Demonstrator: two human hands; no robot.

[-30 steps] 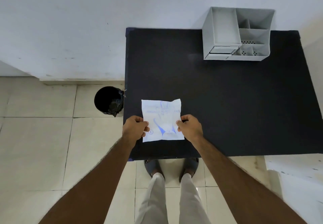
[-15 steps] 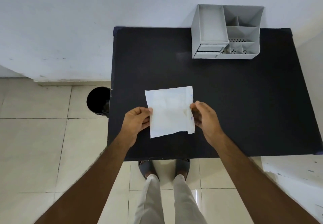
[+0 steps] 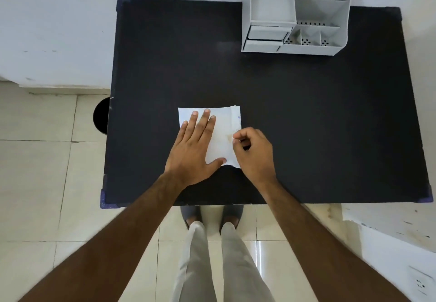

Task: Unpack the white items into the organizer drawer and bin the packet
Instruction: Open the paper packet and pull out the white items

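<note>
Head view: the left hand (image 3: pixel 195 150) lies flat, fingers spread, pressing the white packet (image 3: pixel 221 134) down on the black worktop (image 3: pixel 306 124). The right hand (image 3: pixel 253 152) is curled at the packet's right edge, thumb and forefinger pinched on what appears to be a folded flap or seam. The packet sits near the worktop's front, blank side up with a little blue print showing at its right margin, and looks unopened; none of the white items are visible. The step in hand appears to be opening the packet. The next move likely calls for a firm hold-down on the left and a steady peel or tear on the right. The grey organizer (image 3: pixel 295 18), its small drawer (image 3: pixel 266 33) facing front, stands well apart at the far edge; a dark bin (image 3: pixel 102 115) sits on the floor just beside the worktop's left side.
</note>
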